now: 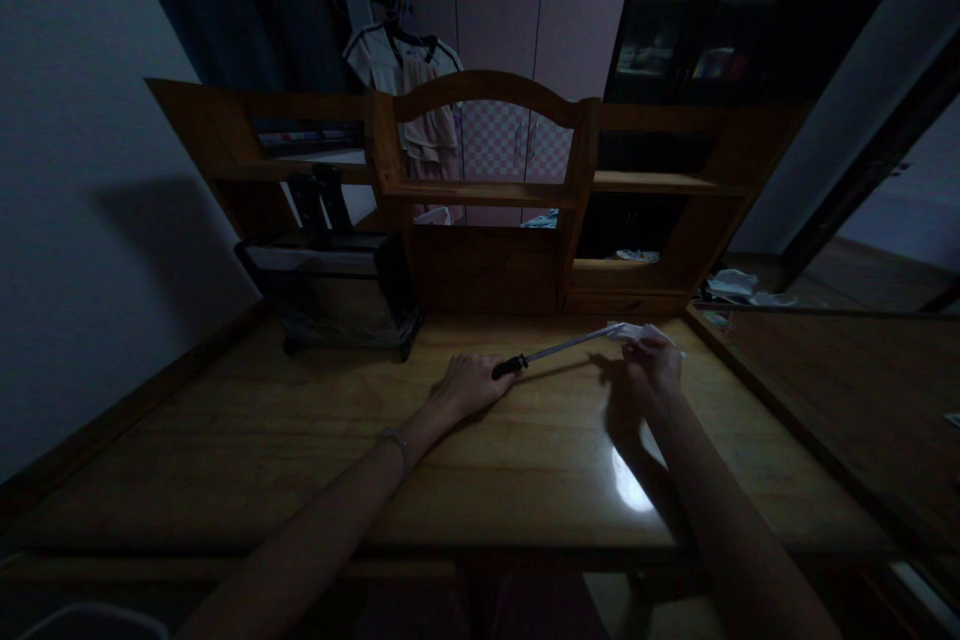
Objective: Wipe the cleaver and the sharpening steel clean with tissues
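Observation:
My left hand [474, 382] is closed around the black handle of a honing steel [564, 345], low over the wooden desktop. The thin grey rod points right and slightly away from me. At its far end my right hand [654, 367] pinches a crumpled white tissue [634, 331], which meets the rod's tip. Whether the tissue wraps the tip or only touches it I cannot tell. To the left of my hands stands a dark knife block [337, 290], with black-handled tools [319, 205] upright in it and clear film around its lower part.
The wooden desk [300, 450] has a shelf unit [487, 265] along its back and a wall [90, 250] at its left. Past the right-hand edge lie white crumpled items [735, 285]. Clothes [420, 80] hang behind the shelves. The room is dim.

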### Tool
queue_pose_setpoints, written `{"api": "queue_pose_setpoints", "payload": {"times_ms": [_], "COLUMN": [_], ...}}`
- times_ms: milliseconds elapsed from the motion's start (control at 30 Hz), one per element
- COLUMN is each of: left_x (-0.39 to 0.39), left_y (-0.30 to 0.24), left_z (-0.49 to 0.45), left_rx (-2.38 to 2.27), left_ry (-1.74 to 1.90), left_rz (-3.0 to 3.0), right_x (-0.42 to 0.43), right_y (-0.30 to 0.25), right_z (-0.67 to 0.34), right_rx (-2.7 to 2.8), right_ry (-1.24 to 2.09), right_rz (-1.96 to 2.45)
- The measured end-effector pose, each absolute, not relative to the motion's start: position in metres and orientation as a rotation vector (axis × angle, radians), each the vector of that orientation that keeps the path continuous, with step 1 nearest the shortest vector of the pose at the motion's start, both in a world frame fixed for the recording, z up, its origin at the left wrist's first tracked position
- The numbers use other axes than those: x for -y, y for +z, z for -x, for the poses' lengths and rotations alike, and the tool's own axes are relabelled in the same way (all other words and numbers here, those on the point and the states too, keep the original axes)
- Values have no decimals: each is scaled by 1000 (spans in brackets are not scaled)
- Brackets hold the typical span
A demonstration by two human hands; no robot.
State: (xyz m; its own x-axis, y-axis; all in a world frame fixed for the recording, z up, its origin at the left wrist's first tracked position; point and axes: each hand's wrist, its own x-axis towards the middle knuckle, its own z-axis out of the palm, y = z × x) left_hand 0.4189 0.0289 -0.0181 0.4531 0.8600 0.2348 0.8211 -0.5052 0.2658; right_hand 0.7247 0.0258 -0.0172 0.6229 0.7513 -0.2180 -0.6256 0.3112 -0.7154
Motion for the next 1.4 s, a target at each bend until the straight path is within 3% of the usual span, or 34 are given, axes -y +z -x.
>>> {"api": "queue_pose_setpoints", "payload": {"times_ms": [700,1400], "left_x": [-31,-28], "left_y": [-21,-17], "left_z": [-419,-420], "left_rx": [-1541,-1502], "left_ry": [651,613], "left_rz": [-2528,-2547], "right_x": [-37,-34], "right_y": [-29,-29], "right_z": [-671,-676], "right_rx": [603,822], "right_ry": [1380,1433], "right_rz": [984,963]}}
